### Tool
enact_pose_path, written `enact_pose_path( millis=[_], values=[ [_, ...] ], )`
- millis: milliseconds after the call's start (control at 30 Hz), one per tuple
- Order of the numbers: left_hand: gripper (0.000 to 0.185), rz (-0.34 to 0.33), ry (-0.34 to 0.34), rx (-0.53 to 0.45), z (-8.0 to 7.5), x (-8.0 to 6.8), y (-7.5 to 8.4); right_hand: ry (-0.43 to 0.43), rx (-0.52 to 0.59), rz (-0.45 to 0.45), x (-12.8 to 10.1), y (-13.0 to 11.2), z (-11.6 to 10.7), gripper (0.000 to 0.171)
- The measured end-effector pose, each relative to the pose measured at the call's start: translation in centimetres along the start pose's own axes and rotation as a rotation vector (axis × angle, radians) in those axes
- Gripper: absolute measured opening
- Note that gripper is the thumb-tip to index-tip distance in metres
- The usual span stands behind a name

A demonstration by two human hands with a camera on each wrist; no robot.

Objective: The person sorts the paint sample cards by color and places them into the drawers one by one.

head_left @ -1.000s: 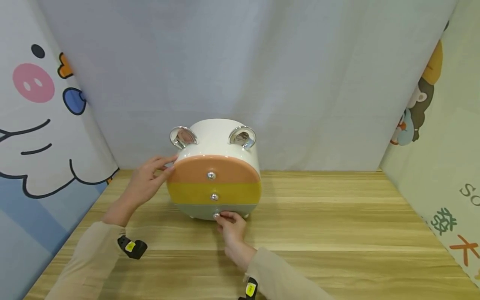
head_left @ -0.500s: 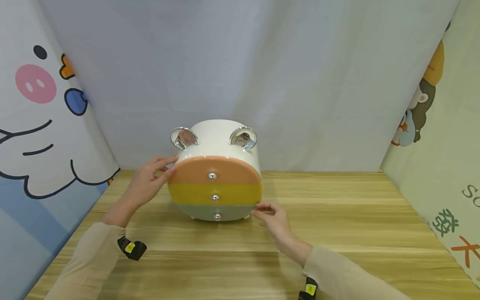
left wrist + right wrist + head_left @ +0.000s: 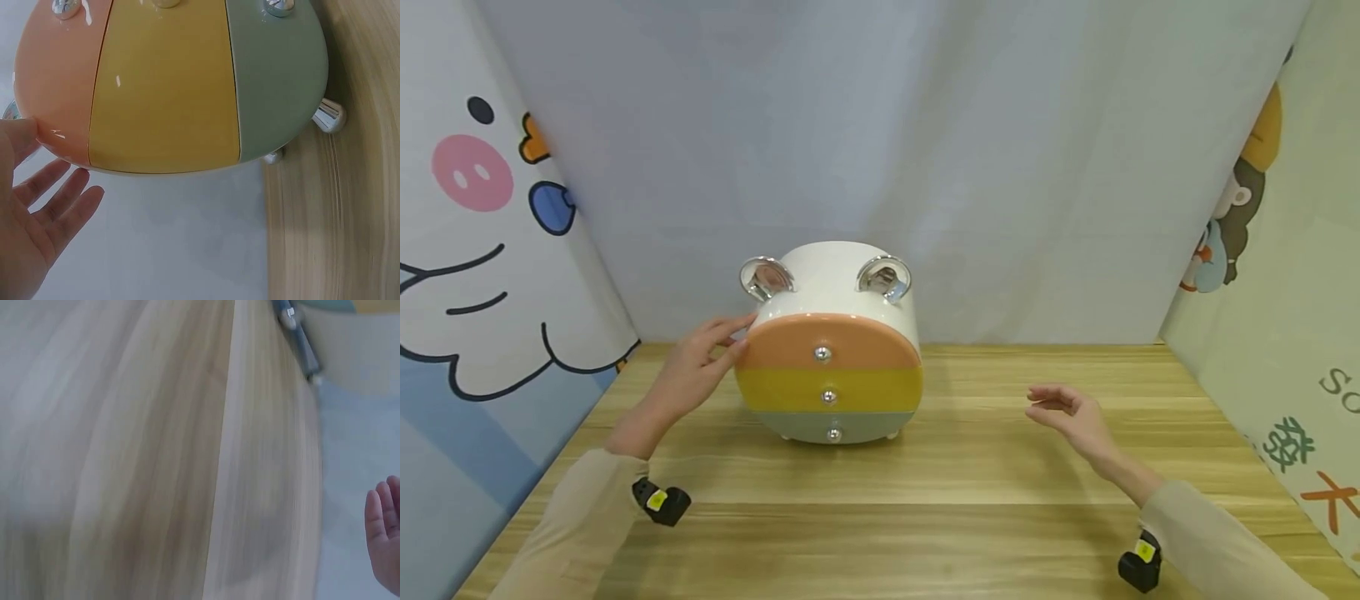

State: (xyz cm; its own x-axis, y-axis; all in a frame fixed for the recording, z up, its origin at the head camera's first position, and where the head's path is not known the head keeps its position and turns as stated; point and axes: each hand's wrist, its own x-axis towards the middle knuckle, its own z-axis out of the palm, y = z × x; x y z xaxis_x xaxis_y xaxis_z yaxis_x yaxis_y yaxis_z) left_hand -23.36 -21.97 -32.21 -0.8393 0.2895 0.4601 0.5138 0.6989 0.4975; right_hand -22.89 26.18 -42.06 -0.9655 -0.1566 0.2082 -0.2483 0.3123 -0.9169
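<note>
A small rounded drawer cabinet (image 3: 838,275) stands on the wooden table, white on top with two mirror-like ears. Its front has an orange drawer (image 3: 782,342), a yellow drawer (image 3: 790,389) and a grey-green drawer (image 3: 797,425), all closed, each with a silver knob. At the cabinet's upper left edge, my left hand (image 3: 692,367) touches it with relaxed fingers; in the left wrist view the thumb lies against the orange front, the other fingers spread near the side. My right hand (image 3: 1078,421) is off to the right above the table, loosely bent and holding nothing.
Behind the wooden table (image 3: 970,467) hangs a plain pale curtain (image 3: 1037,167). Cartoon-printed panels flank it, a pig-nosed figure (image 3: 471,173) on the left and a green panel (image 3: 1300,333) on the right. The cabinet rests on short silver feet (image 3: 329,116).
My right hand has let go of the lowest drawer's knob and moved right, past the cabinet's side and away from it. The left hand has stayed at the cabinet's left edge.
</note>
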Motion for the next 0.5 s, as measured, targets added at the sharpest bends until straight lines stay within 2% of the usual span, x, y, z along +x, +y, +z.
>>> enact_pose_path(
  millis=[100,333,500],
  values=[
    [0.039,0.000,0.005,0.003,0.0,-0.1,-0.1,0.003,-0.035,0.015,-0.4,0.7,-2.0,0.039],
    [0.040,0.002,0.005,0.032,0.2,-0.2,-0.3,-0.022,-0.014,0.052,-1.2,2.5,-5.1,0.029],
    [0.041,-0.020,0.004,0.086,-0.1,-0.7,-1.0,-0.024,0.003,0.030,-1.1,5.2,-6.9,0.035]
  ],
)
